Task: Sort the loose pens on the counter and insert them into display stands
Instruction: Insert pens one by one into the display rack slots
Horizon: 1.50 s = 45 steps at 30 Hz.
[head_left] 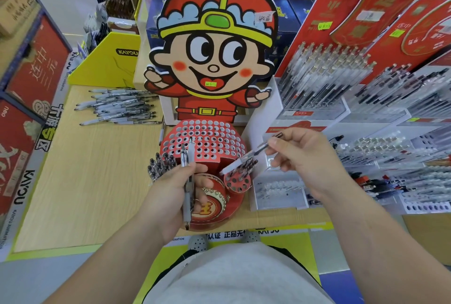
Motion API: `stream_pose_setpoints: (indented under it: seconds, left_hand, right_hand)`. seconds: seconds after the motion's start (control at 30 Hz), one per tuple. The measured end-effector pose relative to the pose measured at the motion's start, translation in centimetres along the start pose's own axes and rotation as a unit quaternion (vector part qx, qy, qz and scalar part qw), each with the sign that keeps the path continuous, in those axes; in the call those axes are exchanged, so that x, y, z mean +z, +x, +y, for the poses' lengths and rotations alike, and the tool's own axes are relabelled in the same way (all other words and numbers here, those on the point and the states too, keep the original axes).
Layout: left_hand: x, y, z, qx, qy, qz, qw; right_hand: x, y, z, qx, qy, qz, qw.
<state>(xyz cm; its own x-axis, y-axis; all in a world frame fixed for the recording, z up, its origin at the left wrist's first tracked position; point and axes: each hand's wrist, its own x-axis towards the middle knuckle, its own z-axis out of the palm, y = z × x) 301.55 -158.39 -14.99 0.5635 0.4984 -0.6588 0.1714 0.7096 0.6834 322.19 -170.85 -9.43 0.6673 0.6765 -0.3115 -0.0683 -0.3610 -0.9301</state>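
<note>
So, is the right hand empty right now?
No, the right hand pinches a pen that slants down toward the small red holder.

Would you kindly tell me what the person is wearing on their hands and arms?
Both the left hand and right hand are ungloved, and the forearms are bare, with no sleeve, watch or bracelet in view. A light grey top shows between them.

The wood-grain bench (97,181) had a yellow edge. A pile of loose pens (117,105) lay at its far left, near a yellow box (107,64). The red cartoon display stand (207,142) stood mid-bench, a single pen (161,132) lying just beside its left side. Clear pen racks (336,108) stood to the right.
</note>
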Motion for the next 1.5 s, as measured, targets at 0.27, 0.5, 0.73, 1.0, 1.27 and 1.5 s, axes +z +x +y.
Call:
stream_pose_setpoints:
  seconds: [0.27, 0.5, 0.73, 1.0, 1.27, 1.5]
  left_hand:
    - [-0.1, -0.1, -0.5, -0.011, -0.002, -0.003, 1.000]
    - [-0.1, -0.2, -1.0, -0.010, -0.017, 0.005, 1.000]
    - [-0.5, -0.6, -1.2, -0.008, -0.014, 0.010, 1.000]
    - [-0.8, -0.8, -1.2, -0.007, -0.013, 0.016, 1.000]
    - [-0.9, -0.8, -1.0, -0.007, -0.011, 0.016, 1.000]
    - [-0.7, -0.8, -0.8, -0.004, -0.011, 0.005, 1.000]
  right_hand:
    - [0.2, -0.1, 1.5, -0.054, -0.190, -0.016, 0.980]
    - [2.0, 0.1, 4.7, -0.097, -0.278, -0.012, 0.956]
    - [3.0, 0.4, 5.4, -0.121, -0.314, 0.014, 0.942]
    - [3.4, 0.6, 5.1, -0.124, -0.337, 0.000, 0.933]
    - [3.5, 0.5, 5.2, -0.122, -0.351, -0.009, 0.928]
    - [3.3, 1.4, 5.3, -0.157, -0.413, 0.010, 0.897]
